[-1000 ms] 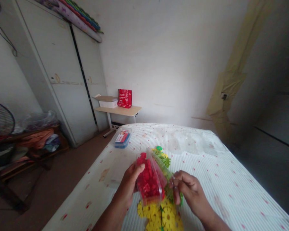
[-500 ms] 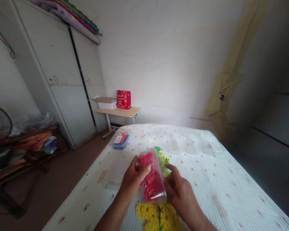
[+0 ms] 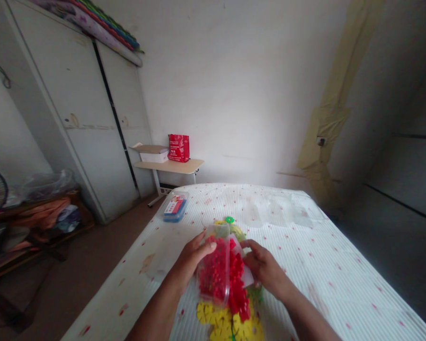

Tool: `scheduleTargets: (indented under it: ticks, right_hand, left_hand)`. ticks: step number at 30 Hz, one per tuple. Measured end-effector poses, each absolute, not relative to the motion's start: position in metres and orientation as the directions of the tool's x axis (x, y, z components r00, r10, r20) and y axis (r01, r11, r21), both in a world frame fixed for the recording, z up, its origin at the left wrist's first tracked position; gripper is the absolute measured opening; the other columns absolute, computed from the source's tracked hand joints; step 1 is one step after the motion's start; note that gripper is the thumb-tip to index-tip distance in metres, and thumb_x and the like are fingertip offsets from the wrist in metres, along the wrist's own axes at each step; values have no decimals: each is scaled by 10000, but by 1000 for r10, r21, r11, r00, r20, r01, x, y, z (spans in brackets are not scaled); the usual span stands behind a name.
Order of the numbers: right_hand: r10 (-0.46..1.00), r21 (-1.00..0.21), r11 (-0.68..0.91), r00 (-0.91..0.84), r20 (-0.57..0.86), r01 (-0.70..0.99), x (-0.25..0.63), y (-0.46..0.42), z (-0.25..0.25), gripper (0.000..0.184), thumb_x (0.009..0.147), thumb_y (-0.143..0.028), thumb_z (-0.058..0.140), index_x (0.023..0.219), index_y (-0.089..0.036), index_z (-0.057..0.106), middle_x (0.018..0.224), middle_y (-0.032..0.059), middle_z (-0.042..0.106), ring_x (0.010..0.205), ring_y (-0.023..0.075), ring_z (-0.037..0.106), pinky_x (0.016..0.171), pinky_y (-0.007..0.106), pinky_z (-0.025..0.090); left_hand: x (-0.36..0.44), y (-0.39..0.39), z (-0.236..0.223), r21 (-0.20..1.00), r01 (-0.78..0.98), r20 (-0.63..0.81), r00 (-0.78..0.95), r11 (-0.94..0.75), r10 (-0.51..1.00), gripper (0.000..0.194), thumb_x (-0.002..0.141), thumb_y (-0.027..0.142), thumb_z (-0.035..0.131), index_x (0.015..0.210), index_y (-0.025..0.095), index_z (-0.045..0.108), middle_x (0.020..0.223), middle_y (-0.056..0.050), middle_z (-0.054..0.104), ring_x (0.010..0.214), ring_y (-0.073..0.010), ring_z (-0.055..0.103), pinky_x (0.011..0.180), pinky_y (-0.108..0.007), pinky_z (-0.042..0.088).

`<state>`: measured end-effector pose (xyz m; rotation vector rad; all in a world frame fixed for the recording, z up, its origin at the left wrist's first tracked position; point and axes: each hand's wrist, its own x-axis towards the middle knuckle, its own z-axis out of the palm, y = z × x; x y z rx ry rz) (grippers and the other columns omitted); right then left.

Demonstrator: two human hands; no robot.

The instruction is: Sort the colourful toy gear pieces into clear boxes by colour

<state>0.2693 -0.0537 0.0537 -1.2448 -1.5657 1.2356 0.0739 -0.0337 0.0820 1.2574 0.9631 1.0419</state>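
Observation:
My left hand (image 3: 195, 258) grips a clear plastic box (image 3: 213, 296) by its left side, thumb over the top. The box is tipped to the right, its opening toward my right hand. Red plastic snowflake pieces (image 3: 237, 277) are spilling out of it. My right hand (image 3: 264, 267), fingers curled, is at a pale, flat sheet (image 3: 247, 275) beside the opening; whether it is paper or plastic I cannot tell. Below the box lie yellow snowflake pieces (image 3: 220, 322). Behind it are green pieces (image 3: 229, 219), partly hidden.
A closed box of blue pieces (image 3: 175, 208) with a printed label stands at the table's far left. Several clear plastic containers or lids (image 3: 277, 211) lie at the far right. A striped, red-dotted cloth (image 3: 326, 284) covers the table. Behind, a small table (image 3: 184, 166) bears a red bag (image 3: 179, 148).
The box has tipped over to the right and opened toward my right hand. Red pieces that were inside now spill out onto the pile. The view has shifted slightly.

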Motion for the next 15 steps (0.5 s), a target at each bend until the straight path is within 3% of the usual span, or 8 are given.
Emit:
scheduleTargets:
  ticks: [4, 11, 15]
  right_hand:
    - [970, -980, 48, -243, 0, 192, 276, -49, 56, 251, 774, -375, 455, 935, -185, 483, 484, -99, 444, 339, 57, 368, 332, 174, 260]
    - [988, -990, 32, -152, 10, 139, 283, -41, 41, 242, 729, -398, 486, 865, -201, 449, 448, -121, 370, 354, 59, 326, 342, 180, 239]
    - [993, -994, 11, -119, -3, 113, 284, -37, 29, 240, 727, -389, 486, 872, -202, 447, 436, -126, 358, 334, 62, 315, 333, 189, 216]
  left_hand:
    - [69, -33, 84, 990, -141, 11, 283, 31, 959, 427, 726, 330, 596, 1129, 191, 598, 1013, -40, 691, 937, -225, 628, 846, -322, 459]
    - [60, -25, 66, 968, -163, -182, 71, 192, 981, 367, 663, 443, 635, 935, 197, 650, 821, -16, 704, 776, -199, 650, 608, -263, 496]
    - [63, -24, 64, 972, -108, -204, 59, 209, 977, 375, 644, 424, 654, 936, 190, 628, 780, -4, 692, 751, -194, 648, 606, -260, 491]
